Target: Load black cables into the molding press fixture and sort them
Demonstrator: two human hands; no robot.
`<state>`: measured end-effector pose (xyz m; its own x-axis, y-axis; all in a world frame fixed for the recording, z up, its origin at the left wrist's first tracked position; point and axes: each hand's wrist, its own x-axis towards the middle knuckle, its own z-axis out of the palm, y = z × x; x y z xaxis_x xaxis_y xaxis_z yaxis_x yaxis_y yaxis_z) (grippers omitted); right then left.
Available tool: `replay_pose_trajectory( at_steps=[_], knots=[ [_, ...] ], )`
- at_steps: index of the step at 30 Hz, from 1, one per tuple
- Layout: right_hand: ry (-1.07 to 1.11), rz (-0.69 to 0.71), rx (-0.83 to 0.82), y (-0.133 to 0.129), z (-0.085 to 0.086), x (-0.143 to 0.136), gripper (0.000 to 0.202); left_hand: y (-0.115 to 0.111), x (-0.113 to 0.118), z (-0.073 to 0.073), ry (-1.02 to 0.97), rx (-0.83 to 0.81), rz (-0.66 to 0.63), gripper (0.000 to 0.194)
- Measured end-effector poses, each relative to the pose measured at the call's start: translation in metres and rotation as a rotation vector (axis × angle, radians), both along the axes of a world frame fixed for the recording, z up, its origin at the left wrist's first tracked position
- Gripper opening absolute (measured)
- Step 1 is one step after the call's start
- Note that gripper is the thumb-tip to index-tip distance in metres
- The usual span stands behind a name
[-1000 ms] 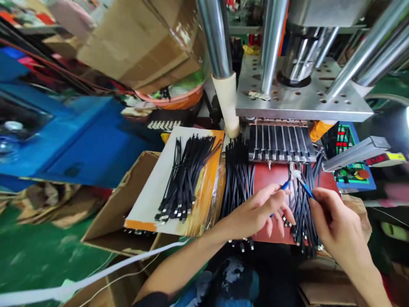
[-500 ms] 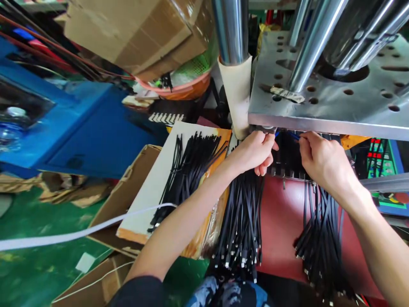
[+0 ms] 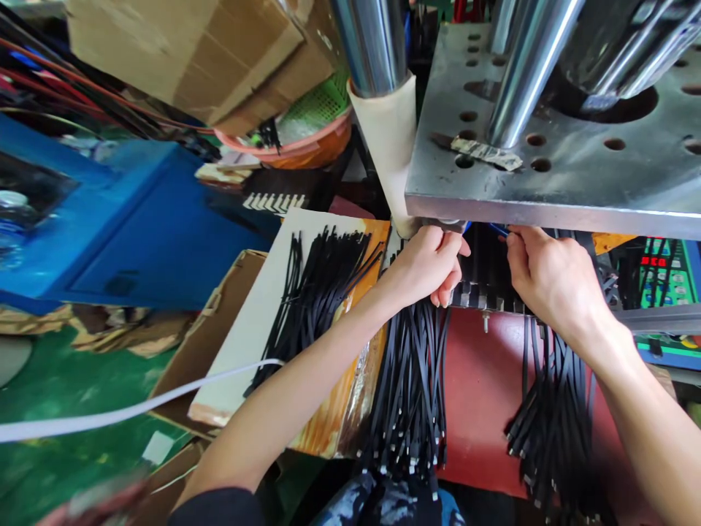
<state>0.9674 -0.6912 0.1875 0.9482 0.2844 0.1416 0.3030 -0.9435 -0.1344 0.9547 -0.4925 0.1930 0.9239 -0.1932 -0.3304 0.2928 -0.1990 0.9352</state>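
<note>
Blue and slender, a thin tool (image 3: 500, 230) is pinched between the thumb and forefinger of the right hand (image 3: 539, 263). Left hand (image 3: 430, 267): fingers curled inward, thumb and forefinger pinching a small blue piece (image 3: 467, 227); its remaining length is hidden. Both hands meet the work from opposite sides, at the front edge of the thick, perforated plate of grey steel (image 3: 580, 179).

Between the hands lies the dark block with a row of metal teeth along its front edge (image 3: 485, 270). Step in hand, by judgement: two-handed manipulation at this block, under the plate edge. The next move calls for a steady pinch, matched hands and fingers clear of the steel; the contact point itself is out of sight.

Below the block, the smooth, glossy red mat (image 3: 482, 402) separates two bundles of flat, flexible black cables: the middle bundle (image 3: 410, 387), near the left forearm, and the right-hand bundle (image 3: 553, 424), both with small metal-tipped ends. Farther left, a third bundle of black cables (image 3: 323, 281) rests on the flat white board (image 3: 241, 351). Behind the left hand stands the polished metal column (image 3: 377, 51) in its matt cream sleeve (image 3: 386, 139).
</note>
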Motion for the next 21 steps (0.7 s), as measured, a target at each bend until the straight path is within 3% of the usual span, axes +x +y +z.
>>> replay_pose_trajectory(
  at_steps=[8,15,21],
  knots=[
    [-0.049,-0.003,0.016,0.004,-0.001,0.007,0.045,-0.003,0.006,-0.003,0.031,-0.042,0.042,0.028],
    [-0.035,-0.022,0.002,0.003,-0.003,0.002,0.047,-0.004,0.002,-0.004,-0.077,-0.032,0.005,0.028],
    [0.089,0.197,0.25,-0.015,0.007,0.007,0.055,0.004,-0.025,-0.001,-0.068,-0.051,0.034,0.032]
  ],
)
